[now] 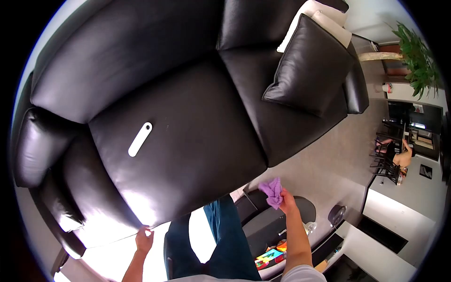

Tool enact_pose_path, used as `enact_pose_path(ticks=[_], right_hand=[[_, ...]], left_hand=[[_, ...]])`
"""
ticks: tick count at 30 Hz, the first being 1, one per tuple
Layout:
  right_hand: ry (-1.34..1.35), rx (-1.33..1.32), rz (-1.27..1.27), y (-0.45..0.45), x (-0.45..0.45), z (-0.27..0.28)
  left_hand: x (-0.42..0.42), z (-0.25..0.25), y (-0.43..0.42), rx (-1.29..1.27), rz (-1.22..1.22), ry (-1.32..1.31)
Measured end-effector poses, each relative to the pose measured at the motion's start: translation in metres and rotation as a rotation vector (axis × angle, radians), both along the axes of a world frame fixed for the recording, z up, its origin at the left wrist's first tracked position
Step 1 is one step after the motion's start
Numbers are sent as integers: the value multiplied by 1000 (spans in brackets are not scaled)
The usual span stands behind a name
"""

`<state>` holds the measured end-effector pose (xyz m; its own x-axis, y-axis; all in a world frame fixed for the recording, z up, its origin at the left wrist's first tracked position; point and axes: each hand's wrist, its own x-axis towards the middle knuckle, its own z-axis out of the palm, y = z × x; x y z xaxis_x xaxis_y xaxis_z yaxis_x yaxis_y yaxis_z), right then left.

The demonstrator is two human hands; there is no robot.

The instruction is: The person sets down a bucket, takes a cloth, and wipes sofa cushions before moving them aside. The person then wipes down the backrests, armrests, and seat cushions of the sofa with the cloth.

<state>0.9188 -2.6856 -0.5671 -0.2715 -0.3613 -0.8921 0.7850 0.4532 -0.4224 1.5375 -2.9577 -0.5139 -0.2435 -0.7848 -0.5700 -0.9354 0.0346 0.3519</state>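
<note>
My right hand [288, 202] is closed around a crumpled purple cloth [271, 191], held out past the front edge of the sofa, above a dark low table. My left hand [144, 239] is at the front edge of the black leather sofa [188, 141]. Its fingers are curled with the thumb close to them, and nothing shows between them. On the seat cushion lies a slim white bar [140, 139] with rounded ends and a dark round spot at one end, like a remote control. Neither hand touches it.
A black leather cushion [307, 66] leans on a pale cushion [332, 26] at the sofa's far end. Colourful packets [271, 254] lie on the low table [256, 209] behind me. A round dark object [337, 215] stands on the floor. Another person [402, 158] sits among chairs far right.
</note>
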Motion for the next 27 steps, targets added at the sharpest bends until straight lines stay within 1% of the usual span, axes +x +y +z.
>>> enact_pose_path(ticks=[1, 2, 4, 5, 7, 9, 11, 13, 14, 15, 17, 18, 19, 20, 21, 24, 25, 26, 27], right_hand=[[57, -66, -37, -39, 13, 34], [54, -59, -36, -60, 23, 48], [-135, -41, -433, -94, 39, 61], [-141, -39, -424, -104, 45, 62], [-308, -319, -272, -121, 57, 62], [-461, -488, -253, -147, 77, 67], [-322, -369, -333, -200, 110, 112], [-572, -488, -244, -217, 127, 129], [-604, -540, -169, -214, 133, 120], [-555, -519, -114, -215, 142, 119], [-291, -447, 209, -228, 153, 128], [-212, -327, 297, -234, 160, 134], [-123, -334, 375, -233, 165, 126], [-155, -307, 339, -228, 168, 118], [-186, -279, 304, -222, 169, 112], [-145, -207, 296, -194, 157, 88], [-135, -159, 298, -182, 147, 76], [-175, -168, 245, -169, 136, 62], [-175, -169, 253, -158, 121, 45]], left_hand=[[-5, -2, 17, 0, -52, 38], [-22, 9, 24, 84, 11, 56], [-68, 32, 21, 203, 94, 115], [-89, 42, 17, 239, 113, 156], [-124, 36, 15, 184, 64, 270], [-179, 58, -4, 427, 198, 295], [-233, 89, -23, 691, 411, 372], [-262, 93, -33, 927, 544, 611], [-275, 94, -32, 948, 575, 711], [-286, 96, -31, 966, 605, 813], [-295, 90, -27, 910, 645, 843], [-294, 78, -19, 621, 589, 707], [-293, 71, -14, 339, 525, 567], [-290, 77, -13, 91, 468, 629], [-282, 79, -10, 81, 478, 637], [-265, 82, 7, 58, 307, 580], [-262, 71, 17, 54, 314, 581], [-257, 54, 30, 140, 366, 569], [-257, 44, 37, 226, 418, 556]])
